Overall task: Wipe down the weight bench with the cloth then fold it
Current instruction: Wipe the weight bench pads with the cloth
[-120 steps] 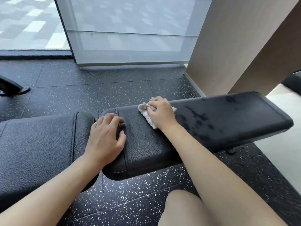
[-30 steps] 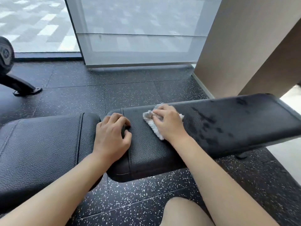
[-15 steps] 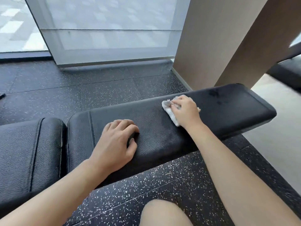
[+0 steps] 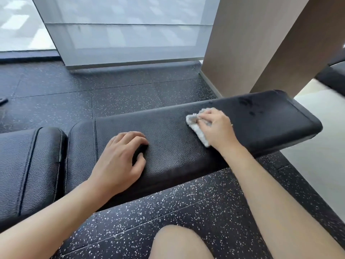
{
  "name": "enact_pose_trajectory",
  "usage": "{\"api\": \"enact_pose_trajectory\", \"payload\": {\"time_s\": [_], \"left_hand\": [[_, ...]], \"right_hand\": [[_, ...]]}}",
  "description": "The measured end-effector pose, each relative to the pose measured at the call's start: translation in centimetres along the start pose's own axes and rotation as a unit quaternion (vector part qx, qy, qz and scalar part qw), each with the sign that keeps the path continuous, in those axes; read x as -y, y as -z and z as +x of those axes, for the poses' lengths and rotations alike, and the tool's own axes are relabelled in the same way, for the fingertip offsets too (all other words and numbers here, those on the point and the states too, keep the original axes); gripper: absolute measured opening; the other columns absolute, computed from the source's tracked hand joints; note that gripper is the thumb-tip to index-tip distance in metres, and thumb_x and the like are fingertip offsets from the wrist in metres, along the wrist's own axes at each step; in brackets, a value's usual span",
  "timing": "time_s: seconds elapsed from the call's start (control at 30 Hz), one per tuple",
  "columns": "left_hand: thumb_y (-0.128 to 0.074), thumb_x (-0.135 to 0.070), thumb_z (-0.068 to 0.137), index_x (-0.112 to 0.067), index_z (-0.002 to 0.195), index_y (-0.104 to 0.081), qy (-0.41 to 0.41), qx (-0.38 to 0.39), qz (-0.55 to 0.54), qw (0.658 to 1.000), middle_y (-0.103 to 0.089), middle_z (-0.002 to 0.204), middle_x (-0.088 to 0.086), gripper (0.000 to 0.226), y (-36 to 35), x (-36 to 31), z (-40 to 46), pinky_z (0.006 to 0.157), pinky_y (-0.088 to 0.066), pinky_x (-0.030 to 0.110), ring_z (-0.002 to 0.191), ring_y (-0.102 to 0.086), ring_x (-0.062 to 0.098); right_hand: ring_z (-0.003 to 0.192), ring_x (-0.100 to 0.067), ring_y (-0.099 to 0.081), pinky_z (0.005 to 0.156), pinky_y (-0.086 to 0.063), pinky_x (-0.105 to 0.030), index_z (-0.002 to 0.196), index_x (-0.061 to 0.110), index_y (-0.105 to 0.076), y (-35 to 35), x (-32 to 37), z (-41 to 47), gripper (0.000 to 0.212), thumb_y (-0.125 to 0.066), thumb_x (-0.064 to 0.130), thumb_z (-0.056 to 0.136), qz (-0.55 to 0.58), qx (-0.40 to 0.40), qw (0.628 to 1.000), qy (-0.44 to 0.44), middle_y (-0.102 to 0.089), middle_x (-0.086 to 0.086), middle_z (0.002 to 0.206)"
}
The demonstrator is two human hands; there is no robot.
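Cloth (image 4: 197, 128) is kept pinned flat on the weight bench (image 4: 168, 146) pad by the right hand (image 4: 217, 128), fingers curled over it, for wiping pressure. Left hand (image 4: 119, 161) is braced beside, loosely curled, nothing held.

Table (image 4: 177, 146): black grained leather-like padding, slight sheen. Cloth (image 4: 197, 128): pale, nubbly terry. Floor (image 4: 130, 98): matt black speckled rubber. Pillar (image 4: 252, 43): smooth, matt brown.

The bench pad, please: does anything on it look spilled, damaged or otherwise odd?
Yes: dark wet-looking smears mark the pad's far right end, just beyond the cloth under the right hand. No tears show.
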State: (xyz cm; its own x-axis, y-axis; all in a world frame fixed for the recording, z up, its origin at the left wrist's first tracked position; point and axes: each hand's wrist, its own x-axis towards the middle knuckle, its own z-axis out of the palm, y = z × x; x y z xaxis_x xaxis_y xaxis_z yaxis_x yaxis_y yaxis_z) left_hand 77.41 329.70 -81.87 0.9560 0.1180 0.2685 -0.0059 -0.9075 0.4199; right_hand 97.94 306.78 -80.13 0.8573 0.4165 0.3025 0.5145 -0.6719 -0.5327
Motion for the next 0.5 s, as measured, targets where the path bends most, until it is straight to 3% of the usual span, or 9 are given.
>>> {"api": "enact_pose_trajectory", "payload": {"time_s": [0.07, 0.13, 0.17, 0.27, 0.33, 0.4, 0.5], "left_hand": [[-0.05, -0.031, 0.089, -0.023, 0.118, -0.065, 0.001, -0.001, 0.0, 1.0, -0.06, 0.129, -0.012, 0.034, 0.0, -0.1, 0.0, 0.113, -0.04, 0.043, 0.125, -0.053, 0.016], [-0.05, -0.031, 0.088, -0.025, 0.117, -0.065, 0.005, -0.003, -0.004, 1.0, -0.06, 0.128, -0.013, 0.033, 0.1, -0.1, 0.2, 0.112, -0.041, 0.043, 0.125, -0.053, 0.016], [-0.05, -0.03, 0.088, -0.025, 0.116, -0.065, 0.008, -0.003, -0.005, 1.0, -0.06, 0.128, -0.013, 0.033, 0.2, -0.2, 0.2, 0.112, -0.041, 0.043, 0.124, -0.053, 0.015], [-0.053, -0.027, 0.087, -0.025, 0.116, -0.066, 0.012, 0.0, -0.005, 1.0, -0.061, 0.128, -0.013, 0.032, 0.4, -0.4, 0.1, 0.111, -0.042, 0.045, 0.124, -0.054, 0.015], [-0.054, -0.025, 0.086, -0.024, 0.117, -0.066, 0.012, 0.0, -0.001, 1.0, -0.061, 0.128, -0.013, 0.033, 0.4, -0.5, 0.2, 0.111, -0.043, 0.046, 0.124, -0.055, 0.016], [-0.053, -0.026, 0.087, -0.024, 0.119, -0.065, 0.013, 0.005, 0.006, 1.0, -0.06, 0.13, -0.013, 0.034, 0.4, -0.5, 0.2, 0.112, -0.042, 0.044, 0.125, -0.054, 0.015], [-0.052, -0.027, 0.088, -0.026, 0.119, -0.064, 0.014, 0.006, 0.013, 1.0, -0.059, 0.131, -0.013, 0.034, 0.3, -0.6, 0.2, 0.114, -0.04, 0.039, 0.126, -0.052, 0.013]], "right_hand": [[0.115, -0.028, -0.056, 0.1, -0.039, -0.026, 0.113, 0.009, -0.078, -0.3, -0.3, 2.0, 0.022, -0.065, 0.016, 0.097, -0.023, -0.017, 0.999, -0.042, -0.068, -0.005, 0.118], [0.113, -0.025, -0.055, 0.104, -0.042, -0.034, 0.114, 0.009, -0.077, -1.5, 1.6, 1.3, 0.022, -0.064, 0.015, 0.097, -0.022, -0.012, 0.999, -0.029, -0.067, -0.005, 0.117], [0.11, -0.022, -0.054, 0.104, -0.043, -0.036, 0.112, 0.009, -0.078, -2.2, 3.0, 0.0, 0.021, -0.065, 0.015, 0.097, -0.008, -0.007, 1.0, -0.007, -0.067, -0.004, 0.115], [0.1, -0.01, -0.051, 0.096, -0.044, -0.027, 0.102, 0.013, -0.078, -3.9, 7.4, -6.5, 0.015, -0.065, 0.017, 0.096, 0.062, 0.016, 0.993, 0.104, -0.064, 0.004, 0.104], [0.099, -0.012, -0.053, 0.092, -0.046, -0.027, 0.105, 0.015, -0.075, -3.8, 8.6, -10.5, 0.016, -0.063, 0.02, 0.097, 0.085, 0.041, 0.983, 0.159, -0.061, 0.006, 0.103], [0.102, -0.015, -0.056, 0.093, -0.048, -0.03, 0.11, 0.013, -0.075, -2.6, 6.6, -11.5, 0.017, -0.066, 0.019, 0.097, 0.082, 0.031, 0.981, 0.176, -0.063, 0.005, 0.107], [0.102, -0.018, -0.057, 0.092, -0.051, -0.036, 0.108, 0.009, -0.077, 0.5, 1.2, -9.8, 0.016, -0.071, 0.011, 0.094, 0.027, -0.036, 0.993, 0.107, -0.066, 0.002, 0.106]]}}
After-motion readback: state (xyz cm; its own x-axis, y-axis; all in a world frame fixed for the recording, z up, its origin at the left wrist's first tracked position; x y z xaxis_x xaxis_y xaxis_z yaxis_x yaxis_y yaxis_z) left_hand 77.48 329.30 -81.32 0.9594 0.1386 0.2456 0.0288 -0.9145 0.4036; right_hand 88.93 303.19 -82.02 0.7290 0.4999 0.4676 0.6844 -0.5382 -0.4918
